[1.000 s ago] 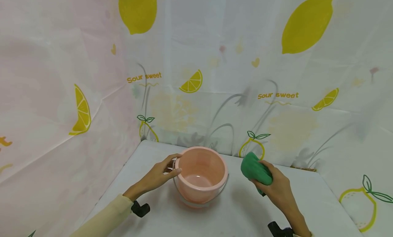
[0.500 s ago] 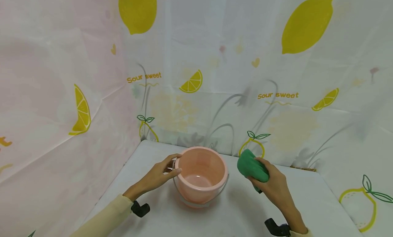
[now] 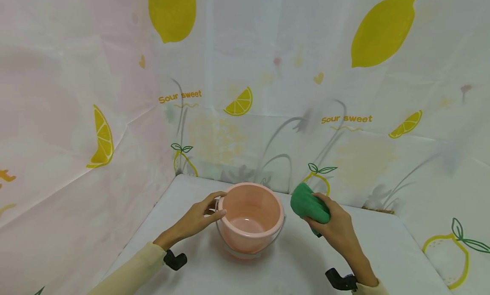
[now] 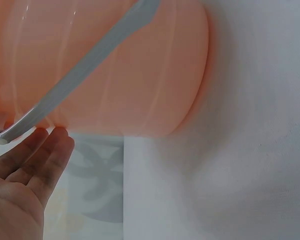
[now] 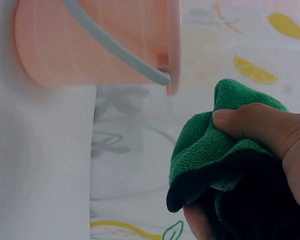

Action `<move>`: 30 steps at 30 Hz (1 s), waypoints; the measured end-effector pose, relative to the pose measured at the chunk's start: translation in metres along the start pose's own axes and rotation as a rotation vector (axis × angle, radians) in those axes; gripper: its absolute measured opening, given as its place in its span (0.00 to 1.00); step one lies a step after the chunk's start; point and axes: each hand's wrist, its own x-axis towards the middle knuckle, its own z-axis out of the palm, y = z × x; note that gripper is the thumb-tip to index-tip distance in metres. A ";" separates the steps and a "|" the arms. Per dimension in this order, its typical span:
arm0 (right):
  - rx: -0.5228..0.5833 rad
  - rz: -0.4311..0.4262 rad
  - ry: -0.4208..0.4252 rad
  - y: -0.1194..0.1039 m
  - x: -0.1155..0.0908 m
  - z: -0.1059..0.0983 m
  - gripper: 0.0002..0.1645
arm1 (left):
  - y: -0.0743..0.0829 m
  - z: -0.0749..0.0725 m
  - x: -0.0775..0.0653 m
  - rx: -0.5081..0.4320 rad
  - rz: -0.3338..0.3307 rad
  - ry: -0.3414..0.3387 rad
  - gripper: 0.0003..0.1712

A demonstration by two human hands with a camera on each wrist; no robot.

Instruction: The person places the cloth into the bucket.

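Observation:
A pink plastic bucket (image 3: 250,244) stands upright on the white table, its grey handle (image 4: 80,75) hanging down against the side. My left hand (image 3: 200,213) holds the bucket's left edge, thumb over the rim and fingers against the outer wall. To the right of the bucket, my right hand (image 3: 338,227) grips a bunched green towel (image 3: 308,203) above the table. In the right wrist view the thumb presses into the terry folds of the towel (image 5: 205,140), and a small pale label shows in its dark underside. The bucket's visible interior shows only its pink wall and bottom.
The white table (image 3: 291,273) meets lemon-printed cloth hangings (image 3: 268,65) at its back and left side. Black wrist cameras (image 3: 340,280) sit on both wrists. A small brownish patch (image 3: 379,210) lies along the back edge at right.
My right hand has moved left and slightly upward with the green towel, bringing it closer to the bucket. The left hand and bucket have stayed in place.

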 end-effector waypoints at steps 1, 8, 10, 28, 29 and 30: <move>0.003 -0.003 0.002 0.000 0.000 0.000 0.44 | 0.000 0.000 0.000 0.000 0.000 0.000 0.32; 0.029 -0.048 0.020 -0.004 0.005 0.004 0.44 | 0.000 0.000 0.000 0.005 0.005 0.004 0.32; 0.038 -0.062 0.024 -0.007 0.006 0.004 0.44 | 0.000 0.000 0.000 0.006 0.005 0.003 0.33; 0.067 -0.091 -0.014 -0.023 0.018 0.015 0.44 | 0.001 0.000 0.000 0.007 0.006 0.003 0.33; 0.069 -0.093 -0.017 -0.024 0.018 0.015 0.44 | 0.001 0.000 0.000 0.007 0.006 0.003 0.32; 0.072 -0.095 -0.019 -0.024 0.019 0.016 0.44 | 0.001 0.000 0.000 0.006 0.006 0.002 0.32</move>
